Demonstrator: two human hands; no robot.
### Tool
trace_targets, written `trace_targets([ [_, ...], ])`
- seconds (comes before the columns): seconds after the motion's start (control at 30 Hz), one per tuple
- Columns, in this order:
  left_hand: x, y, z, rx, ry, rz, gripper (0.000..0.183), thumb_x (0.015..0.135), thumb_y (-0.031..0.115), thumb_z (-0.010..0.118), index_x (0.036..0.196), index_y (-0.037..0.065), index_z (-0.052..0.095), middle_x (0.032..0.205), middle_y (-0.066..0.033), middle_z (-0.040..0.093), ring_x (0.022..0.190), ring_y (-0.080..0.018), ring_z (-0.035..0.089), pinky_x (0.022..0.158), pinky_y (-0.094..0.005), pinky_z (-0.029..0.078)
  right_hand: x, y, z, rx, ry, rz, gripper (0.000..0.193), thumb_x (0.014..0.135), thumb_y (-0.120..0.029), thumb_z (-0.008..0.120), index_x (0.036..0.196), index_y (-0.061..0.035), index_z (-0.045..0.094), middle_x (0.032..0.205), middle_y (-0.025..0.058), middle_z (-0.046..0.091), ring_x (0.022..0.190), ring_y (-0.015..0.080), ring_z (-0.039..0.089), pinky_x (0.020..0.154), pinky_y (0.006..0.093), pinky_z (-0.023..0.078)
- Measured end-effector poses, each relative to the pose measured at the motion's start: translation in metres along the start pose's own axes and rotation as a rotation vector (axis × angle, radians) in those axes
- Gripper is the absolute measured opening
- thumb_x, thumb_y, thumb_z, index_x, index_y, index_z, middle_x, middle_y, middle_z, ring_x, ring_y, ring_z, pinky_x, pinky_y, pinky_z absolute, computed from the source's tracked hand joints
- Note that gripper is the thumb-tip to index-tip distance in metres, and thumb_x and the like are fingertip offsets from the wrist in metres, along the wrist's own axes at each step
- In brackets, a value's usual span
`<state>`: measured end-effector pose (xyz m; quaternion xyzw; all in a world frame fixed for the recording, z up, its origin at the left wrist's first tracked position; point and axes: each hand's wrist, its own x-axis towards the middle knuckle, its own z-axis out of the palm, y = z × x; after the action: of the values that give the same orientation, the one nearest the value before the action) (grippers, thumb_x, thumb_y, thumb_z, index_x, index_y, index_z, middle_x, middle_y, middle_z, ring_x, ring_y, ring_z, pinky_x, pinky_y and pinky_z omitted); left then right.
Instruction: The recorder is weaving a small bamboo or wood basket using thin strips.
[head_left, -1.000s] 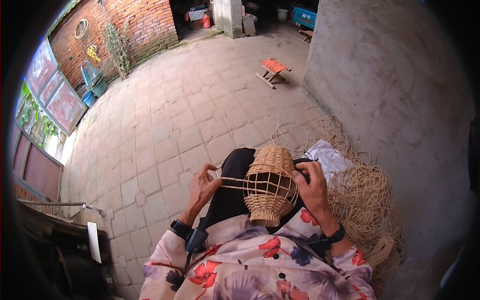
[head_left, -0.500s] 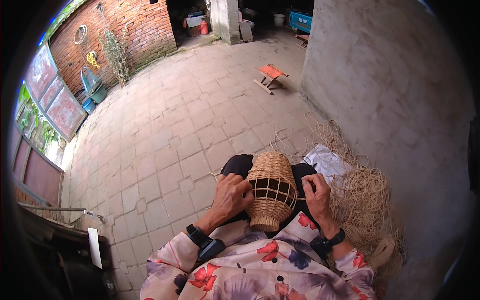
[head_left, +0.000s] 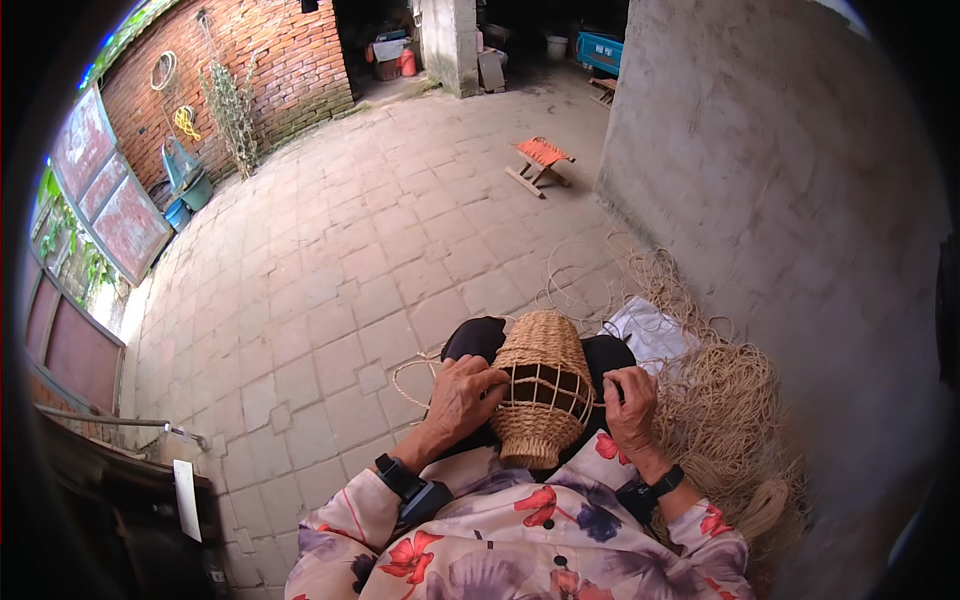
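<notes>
One bare left hand [head_left: 463, 395], its grip partly hidden, touches the left side of a tan, waisted, woven-fibre basket [head_left: 542, 342] between black-trousered knees [head_left: 474, 338]; the bare right hand [head_left: 632, 406] pinches a thin tan strand [head_left: 599, 405] opposite. Threading across the open lattice [head_left: 550, 382] appears underway; the next move likely calls for drawing the loose tan loop [head_left: 396, 378] snug.

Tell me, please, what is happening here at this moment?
A person has a woven basket on the lap. The left hand is at the left side of its open lattice band, between two closely woven parts; a cord loop shows beyond this hand. The right hand is at the other side, pinching a strand. A heap of cord lies to the right.
</notes>
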<state>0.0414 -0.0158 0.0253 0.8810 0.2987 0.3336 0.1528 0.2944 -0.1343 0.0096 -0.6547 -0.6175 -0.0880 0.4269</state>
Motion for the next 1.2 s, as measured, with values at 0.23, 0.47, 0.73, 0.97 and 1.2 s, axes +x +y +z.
trace_targets([
  [0.23,-0.037,-0.095,-0.021,0.307,0.123,-0.458,0.005,0.069,0.012,0.064,0.072,0.009,0.067,0.078,-0.0092,0.063,0.077,-0.0275,0.062,0.065,-0.0405,0.047,0.0,0.001,-0.001,-0.02,0.011,-0.015,0.012,0.077,-0.005,0.064,0.088,-0.0081,0.06,0.085,0.0054,0.058,0.084,0.025,0.057,0.082,0.0377,0.038],
  [0.47,-0.042,-0.101,-0.055,0.168,0.114,-0.527,0.022,0.073,0.013,0.072,0.095,0.014,0.071,0.082,-0.0072,0.062,0.076,-0.0221,0.063,0.066,-0.0344,0.051,0.001,-0.001,0.002,-0.064,0.004,0.011,0.011,0.078,-0.006,0.064,0.088,-0.0089,0.06,0.084,0.0051,0.057,0.085,0.0244,0.056,0.082,0.0388,0.037],
  [0.73,0.002,-0.002,-0.004,0.016,-0.031,0.007,0.01,0.074,0.014,0.068,0.083,0.01,0.069,0.075,-0.0059,0.06,0.071,-0.0264,0.061,0.063,-0.0405,0.048,-0.006,0.004,0.004,-0.069,0.009,0.02,0.011,0.079,-0.007,0.064,0.088,-0.0081,0.06,0.087,0.0064,0.057,0.086,0.0264,0.055,0.083,0.0396,0.038],
  [0.97,-0.057,-0.14,-0.076,0.478,0.112,-0.6,0.007,0.072,0.013,0.065,0.073,0.008,0.069,0.079,-0.0116,0.067,0.075,-0.0294,0.065,0.066,-0.0401,0.051,-0.005,0.002,0.001,-0.012,0.058,0.082,0.014,0.079,-0.006,0.064,0.092,-0.0066,0.06,0.095,0.0087,0.055,0.094,0.0283,0.054,0.086,0.0412,0.038],
  [1.2,-0.032,-0.079,-0.043,-0.019,0.098,-0.401,0.019,0.075,0.01,0.071,0.093,0.012,0.071,0.078,-0.0079,0.064,0.072,-0.0202,0.065,0.063,-0.0343,0.051,-0.005,0.002,0.002,-0.056,0.032,0.063,0.015,0.079,-0.007,0.064,0.093,-0.007,0.06,0.097,0.0084,0.055,0.096,0.0279,0.054,0.088,0.041,0.038],
])
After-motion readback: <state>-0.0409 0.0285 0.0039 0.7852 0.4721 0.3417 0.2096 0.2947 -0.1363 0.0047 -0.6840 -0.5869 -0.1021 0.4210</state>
